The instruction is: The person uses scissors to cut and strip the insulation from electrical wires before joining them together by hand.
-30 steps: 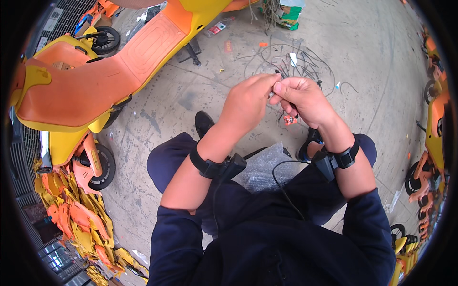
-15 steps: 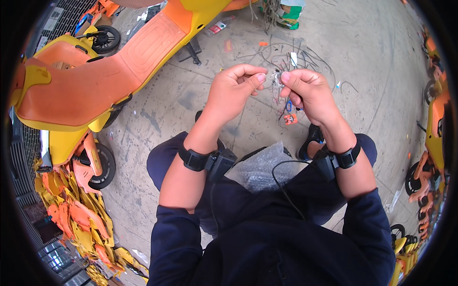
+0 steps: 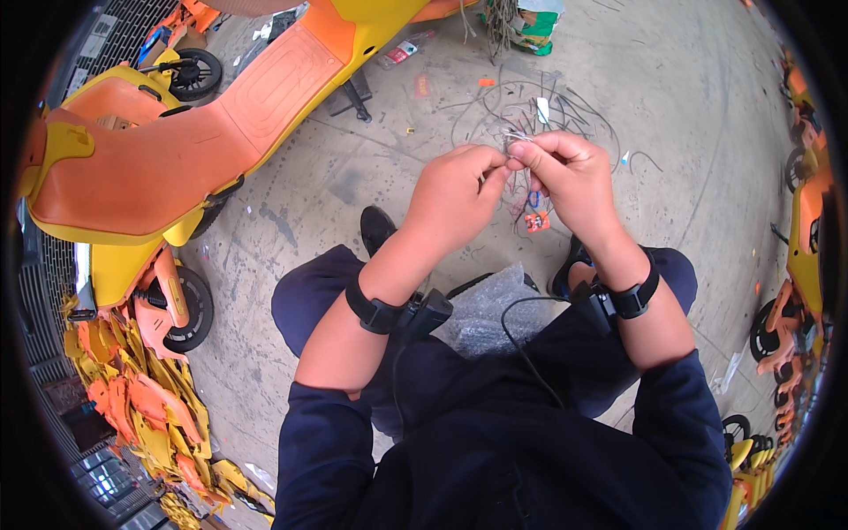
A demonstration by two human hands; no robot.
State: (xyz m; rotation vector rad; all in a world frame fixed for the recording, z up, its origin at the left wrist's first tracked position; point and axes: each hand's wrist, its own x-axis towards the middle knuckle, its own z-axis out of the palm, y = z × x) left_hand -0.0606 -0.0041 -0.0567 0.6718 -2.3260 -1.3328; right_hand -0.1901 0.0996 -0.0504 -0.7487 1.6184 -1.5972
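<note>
A small tangle of thin silvery wires (image 3: 514,136) sticks up from the pinched fingers of my right hand (image 3: 572,181). My left hand (image 3: 455,199) is closed too, its thumb and forefinger meeting the right fingertips at the lower end of these wires. Exactly what lies between the left fingertips is mostly hidden. Below the hands, thin coloured wires run down to a small blue piece (image 3: 533,200) and an orange part (image 3: 537,222), seen against the floor.
Loose dark cables (image 3: 583,106) lie coiled on the concrete beyond my hands. A yellow and orange scooter (image 3: 265,97) stands at left, above a heap of body panels (image 3: 146,406). Bubble wrap (image 3: 495,314) lies between my legs. A plastic bottle (image 3: 406,49) and green bag (image 3: 533,31) are farther off.
My left hand has moved right and slightly nearer, closing its gap to the right hand. Its fingertips now pinch at the wires, which the right hand still holds.
</note>
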